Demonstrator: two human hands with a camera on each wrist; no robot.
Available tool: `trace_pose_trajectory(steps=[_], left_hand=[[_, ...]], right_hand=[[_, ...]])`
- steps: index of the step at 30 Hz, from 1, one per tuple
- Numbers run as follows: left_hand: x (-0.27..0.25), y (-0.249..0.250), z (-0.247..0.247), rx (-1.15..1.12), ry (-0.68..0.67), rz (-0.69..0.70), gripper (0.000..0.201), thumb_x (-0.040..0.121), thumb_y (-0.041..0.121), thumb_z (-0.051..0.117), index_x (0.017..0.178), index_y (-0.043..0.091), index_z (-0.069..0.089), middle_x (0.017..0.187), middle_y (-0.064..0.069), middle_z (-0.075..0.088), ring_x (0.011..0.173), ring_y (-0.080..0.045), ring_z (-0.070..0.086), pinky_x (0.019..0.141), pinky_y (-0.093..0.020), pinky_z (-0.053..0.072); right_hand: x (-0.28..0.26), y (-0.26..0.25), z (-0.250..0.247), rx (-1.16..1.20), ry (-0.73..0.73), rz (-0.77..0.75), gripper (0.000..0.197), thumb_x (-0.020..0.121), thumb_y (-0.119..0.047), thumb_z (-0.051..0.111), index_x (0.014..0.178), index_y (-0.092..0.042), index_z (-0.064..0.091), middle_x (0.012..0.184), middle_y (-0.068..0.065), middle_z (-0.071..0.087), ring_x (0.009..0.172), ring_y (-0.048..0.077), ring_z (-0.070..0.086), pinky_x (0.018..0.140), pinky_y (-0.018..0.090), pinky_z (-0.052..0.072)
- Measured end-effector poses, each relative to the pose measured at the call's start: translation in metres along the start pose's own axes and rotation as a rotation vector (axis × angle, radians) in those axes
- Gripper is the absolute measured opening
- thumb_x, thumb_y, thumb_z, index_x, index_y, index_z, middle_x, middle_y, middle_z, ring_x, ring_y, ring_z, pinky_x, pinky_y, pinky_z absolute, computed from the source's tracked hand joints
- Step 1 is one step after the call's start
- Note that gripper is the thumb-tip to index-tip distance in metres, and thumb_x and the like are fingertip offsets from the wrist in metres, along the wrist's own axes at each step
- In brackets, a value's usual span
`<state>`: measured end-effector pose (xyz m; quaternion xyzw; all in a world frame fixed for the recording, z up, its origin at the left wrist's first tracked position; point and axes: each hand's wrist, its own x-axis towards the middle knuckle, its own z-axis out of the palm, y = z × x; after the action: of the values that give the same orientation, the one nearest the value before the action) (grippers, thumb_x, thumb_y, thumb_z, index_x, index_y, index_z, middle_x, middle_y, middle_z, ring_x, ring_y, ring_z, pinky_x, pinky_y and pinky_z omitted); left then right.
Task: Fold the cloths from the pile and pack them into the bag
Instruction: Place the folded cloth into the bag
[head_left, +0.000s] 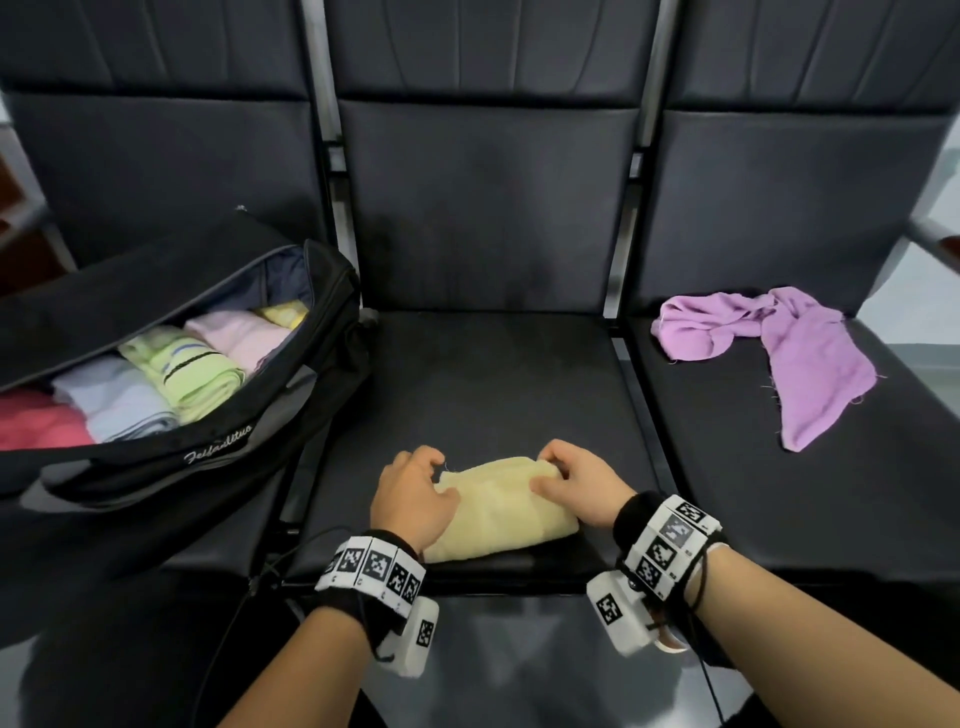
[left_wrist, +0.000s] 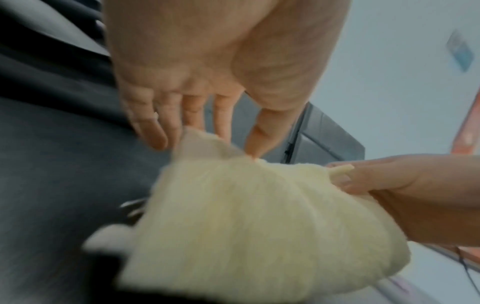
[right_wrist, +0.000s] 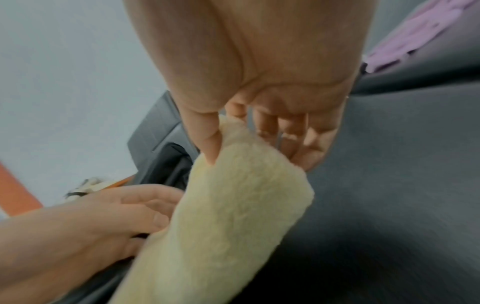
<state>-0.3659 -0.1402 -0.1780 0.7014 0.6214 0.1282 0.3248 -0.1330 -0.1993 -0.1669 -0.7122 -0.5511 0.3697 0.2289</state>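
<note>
Folded pale yellow fleecy cloth (head_left: 493, 506) on middle black seat (head_left: 493, 379), both hands pinching its far corners: left hand (head_left: 413, 499), right hand (head_left: 574, 480). Could unroll on the lift to the open black duffel bag (head_left: 218, 415) if either pinch slips

The right hand (right_wrist: 262, 86) pinches the top edge of a folded pale yellow cloth (right_wrist: 226, 222), thumb in front and fingers (right_wrist: 309, 148) behind. The left hand (right_wrist: 109, 222) touches the cloth's side above a dark seat (right_wrist: 389, 185), where a purple cloth (right_wrist: 415, 39) lies farther off.
</note>
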Motion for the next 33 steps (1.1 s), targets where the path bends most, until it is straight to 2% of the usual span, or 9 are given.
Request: trace_pose_trajectory(steps=[3, 5, 9, 12, 18, 22, 27, 31, 33], left_hand=[[-0.004, 0.023, -0.014, -0.083, -0.229, 0.244, 0.086, 0.062, 0.038, 0.066, 0.143, 0.038, 0.041, 0.142, 0.015, 0.041, 0.135, -0.010, 0.034, 0.113, -0.035, 0.035], [-0.004, 0.038, -0.021, -0.107, -0.334, 0.333, 0.097, 0.055, 0.046, 0.075, 0.144, 0.045, 0.036, 0.142, 0.020, 0.043, 0.133, -0.004, 0.039, 0.112, -0.033, 0.038], [-0.005, 0.048, -0.031, -0.246, -0.357, 0.340, 0.055, 0.059, 0.032, 0.085, 0.107, 0.044, 0.061, 0.100, 0.018, 0.071, 0.096, 0.002, 0.066, 0.090, -0.035, 0.055], [-0.005, 0.048, -0.044, -0.350, -0.356, 0.342, 0.037, 0.064, 0.027, 0.084, 0.097, 0.031, 0.069, 0.096, 0.006, 0.075, 0.091, -0.009, 0.071, 0.087, -0.042, 0.057], [0.013, 0.031, -0.086, -0.625, -0.192, 0.251, 0.029, 0.081, 0.013, 0.081, 0.107, 0.019, 0.069, 0.099, 0.003, 0.078, 0.093, -0.011, 0.074, 0.080, -0.030, 0.058], [0.033, 0.010, -0.115, -0.799, -0.045, 0.147, 0.032, 0.086, 0.014, 0.077, 0.115, 0.025, 0.067, 0.107, 0.004, 0.077, 0.100, -0.013, 0.073, 0.088, -0.039, 0.059], [0.062, -0.018, -0.144, -0.975, 0.054, 0.061, 0.036, 0.087, 0.016, 0.078, 0.121, 0.020, 0.065, 0.111, 0.000, 0.076, 0.104, -0.020, 0.072, 0.090, -0.044, 0.058], [0.089, -0.042, -0.172, -0.993, 0.121, 0.000, 0.039, 0.084, 0.022, 0.080, 0.120, 0.016, 0.066, 0.109, -0.002, 0.077, 0.103, -0.021, 0.073, 0.085, -0.040, 0.059], [0.106, -0.060, -0.190, -0.949, 0.184, -0.042, 0.027, 0.087, 0.026, 0.078, 0.110, 0.015, 0.070, 0.102, -0.002, 0.078, 0.100, -0.022, 0.074, 0.081, -0.039, 0.060]], right_hand=[[-0.007, -0.036, -0.018, 0.003, -0.026, -0.190, 0.018, 0.080, -0.025, 0.071, 0.090, -0.035, 0.058, 0.082, -0.007, 0.062, 0.071, 0.004, 0.052, 0.070, 0.028, 0.046], [-0.011, -0.063, -0.028, -0.066, -0.057, -0.296, 0.022, 0.079, -0.026, 0.070, 0.093, -0.039, 0.059, 0.077, -0.016, 0.059, 0.069, -0.001, 0.051, 0.067, 0.019, 0.043], [-0.016, -0.103, -0.041, -0.299, -0.097, -0.438, 0.024, 0.080, -0.033, 0.067, 0.102, -0.039, 0.058, 0.083, -0.018, 0.060, 0.079, 0.000, 0.055, 0.075, 0.031, 0.050], [-0.012, -0.121, -0.048, -0.339, -0.102, -0.473, 0.024, 0.080, -0.033, 0.065, 0.103, -0.039, 0.059, 0.094, -0.016, 0.065, 0.089, 0.003, 0.059, 0.081, 0.039, 0.053], [0.026, -0.147, -0.040, 0.081, 0.096, -0.413, 0.057, 0.082, -0.036, 0.075, 0.131, -0.044, 0.048, 0.109, -0.017, 0.061, 0.102, 0.001, 0.059, 0.086, 0.019, 0.048], [0.060, -0.160, -0.017, 0.223, -0.131, -0.281, 0.067, 0.087, -0.040, 0.071, 0.145, -0.032, 0.038, 0.120, -0.011, 0.066, 0.108, 0.001, 0.063, 0.089, 0.020, 0.051], [0.108, -0.190, 0.026, 0.376, -0.305, -0.257, 0.055, 0.084, -0.028, 0.077, 0.133, -0.020, 0.054, 0.119, -0.003, 0.071, 0.109, 0.013, 0.068, 0.096, 0.041, 0.054], [0.147, -0.221, 0.058, 0.410, -0.296, -0.273, 0.046, 0.079, -0.023, 0.082, 0.120, -0.020, 0.061, 0.108, -0.003, 0.074, 0.098, 0.014, 0.072, 0.081, 0.033, 0.059], [0.165, -0.236, 0.068, 0.374, -0.263, -0.296, 0.042, 0.078, -0.022, 0.082, 0.115, -0.022, 0.063, 0.105, -0.005, 0.075, 0.094, 0.011, 0.072, 0.079, 0.032, 0.059]])
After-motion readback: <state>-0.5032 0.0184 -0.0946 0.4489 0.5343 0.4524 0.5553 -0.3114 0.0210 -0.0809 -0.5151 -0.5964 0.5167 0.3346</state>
